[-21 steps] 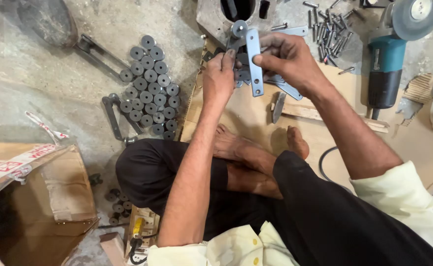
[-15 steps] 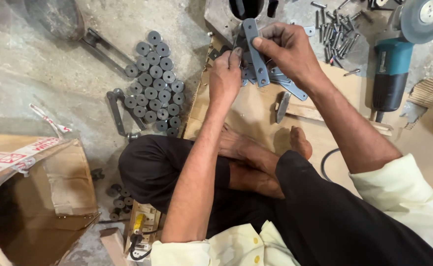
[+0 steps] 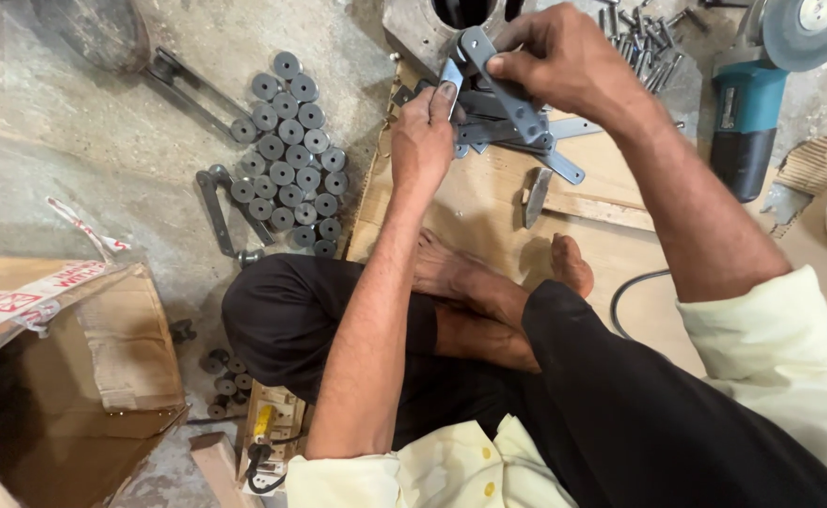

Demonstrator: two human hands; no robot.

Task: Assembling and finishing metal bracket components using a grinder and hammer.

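Head view: both forearms reach forward over crossed legs. The right hand (image 3: pixel 564 61) pinches a flat grey metal bar (image 3: pixel 506 87), tilted above a wooden board (image 3: pixel 489 212). The left hand (image 3: pixel 423 141) grips a smaller metal piece (image 3: pixel 450 75) just beside it. Grey rollers (image 3: pixel 286 150) lie left on the floor.

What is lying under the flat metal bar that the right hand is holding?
Under the bar in the right hand lie more flat metal bars on a wooden board. The hands hide how many there are.
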